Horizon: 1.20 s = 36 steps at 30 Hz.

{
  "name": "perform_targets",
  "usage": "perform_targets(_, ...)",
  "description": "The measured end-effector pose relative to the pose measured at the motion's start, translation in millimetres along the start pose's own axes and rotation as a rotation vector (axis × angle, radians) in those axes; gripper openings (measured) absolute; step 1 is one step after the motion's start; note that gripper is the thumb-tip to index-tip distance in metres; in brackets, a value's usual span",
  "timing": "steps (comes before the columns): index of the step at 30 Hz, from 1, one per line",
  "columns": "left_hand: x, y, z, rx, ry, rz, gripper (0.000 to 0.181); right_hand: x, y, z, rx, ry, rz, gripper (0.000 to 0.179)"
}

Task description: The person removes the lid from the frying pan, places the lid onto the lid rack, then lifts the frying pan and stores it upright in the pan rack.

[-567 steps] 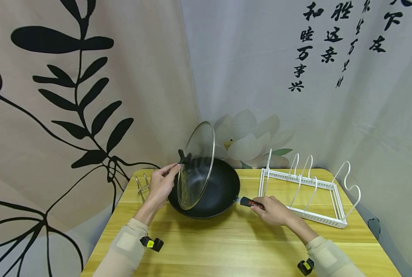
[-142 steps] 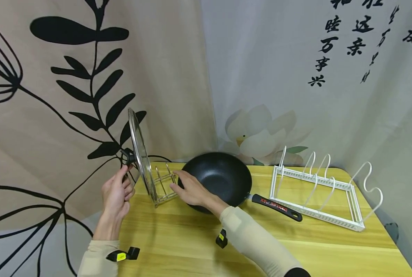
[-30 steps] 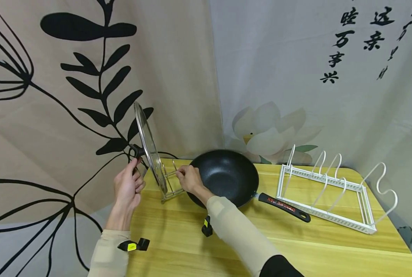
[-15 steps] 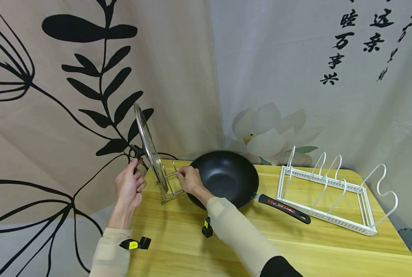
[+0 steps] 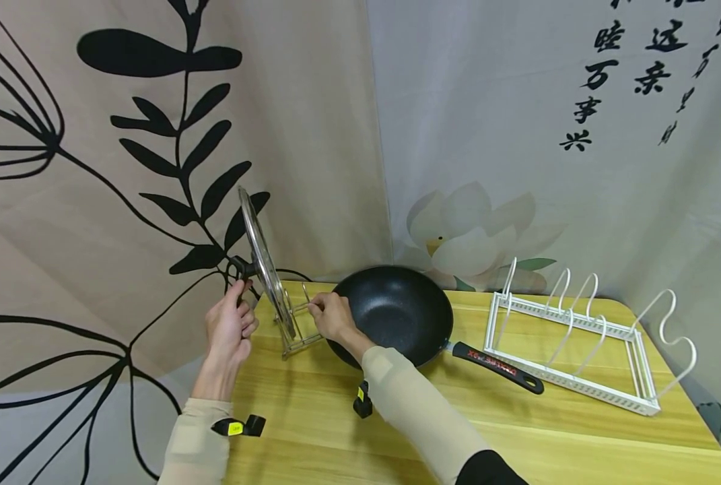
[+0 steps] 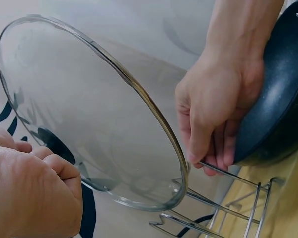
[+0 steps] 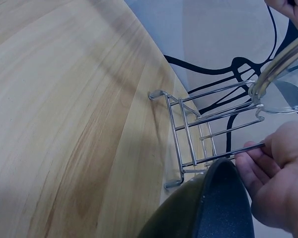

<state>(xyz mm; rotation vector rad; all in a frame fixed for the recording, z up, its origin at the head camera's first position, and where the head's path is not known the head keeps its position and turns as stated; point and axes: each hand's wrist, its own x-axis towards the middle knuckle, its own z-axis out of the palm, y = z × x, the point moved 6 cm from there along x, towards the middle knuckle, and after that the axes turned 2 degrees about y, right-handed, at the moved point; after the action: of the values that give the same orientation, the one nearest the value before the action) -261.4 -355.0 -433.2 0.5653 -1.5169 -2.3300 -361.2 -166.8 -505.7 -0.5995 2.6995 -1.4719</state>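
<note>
With curled fingers, my left hand holds the black knob of a round glass lid. The metal-rimmed lid stands almost on edge, leaning left. Its lower rim is at the upright wires of a small silver wire rack at the table's left edge; whether its weight rests there I cannot tell. My right hand pinches one of that rack's rods between thumb and fingers, as both wrist views show. Just right of the rack sits a black wok, partly behind my right forearm.
The wok's black handle points right and toward the front. On the table's right side stands a white rack with tall curved dividers. A printed curtain hangs behind the wooden table.
Earlier the lid was over the wok and my right hand on its handle; the lid has since moved left and the right hand has taken hold of the wire rack. Lately the lid dips slightly.
</note>
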Motion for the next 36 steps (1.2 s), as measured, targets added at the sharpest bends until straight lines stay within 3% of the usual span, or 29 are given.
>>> perform_targets(27,4.0,-15.9,-5.5,0.056,0.003,0.009,0.025,1.8,-2.3,-1.3,-0.027,-0.003,-0.008,0.021)
perform_targets(36,7.2,-21.3,-7.6,0.053,0.001,-0.019,0.023,1.6,-2.0,-2.1,-0.035,0.006,-0.013,0.022)
